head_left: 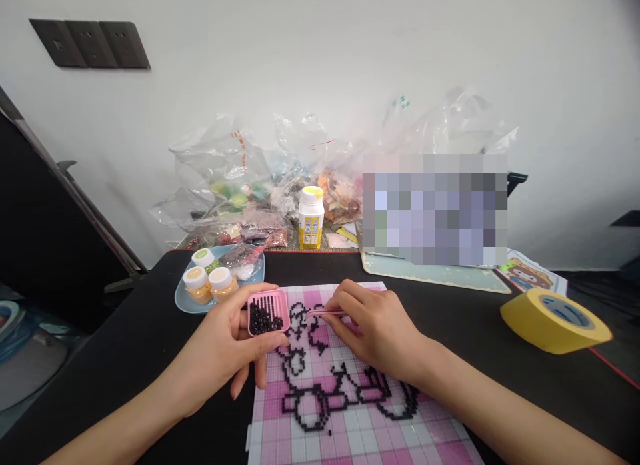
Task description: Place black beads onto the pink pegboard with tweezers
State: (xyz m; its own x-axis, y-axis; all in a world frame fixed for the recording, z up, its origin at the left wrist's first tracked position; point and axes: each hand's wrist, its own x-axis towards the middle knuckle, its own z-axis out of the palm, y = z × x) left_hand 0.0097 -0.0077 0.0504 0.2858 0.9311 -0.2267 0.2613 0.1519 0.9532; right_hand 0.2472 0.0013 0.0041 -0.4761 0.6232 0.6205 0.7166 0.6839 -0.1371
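My left hand [225, 348] holds a small pink tray [285, 312] of black beads [263, 320] over the left edge of a pegboard. Pink tweezers [327, 313] are pinched in my right hand [373, 328], their tips over the upper part of the board. The pegboard [363, 438] has pink and white squares and lies on the black table. Black beads form outlines on it, with round shapes lower down. Whether the tweezer tips hold a bead is too small to tell.
A blue plate [183, 298] with lidded jars stands at the back left. Behind are a white bottle [311, 218] and plastic bags [220, 165]. Yellow tape [535, 322] lies right, near a blurred-out object [435, 212] on a pale board [440, 276].
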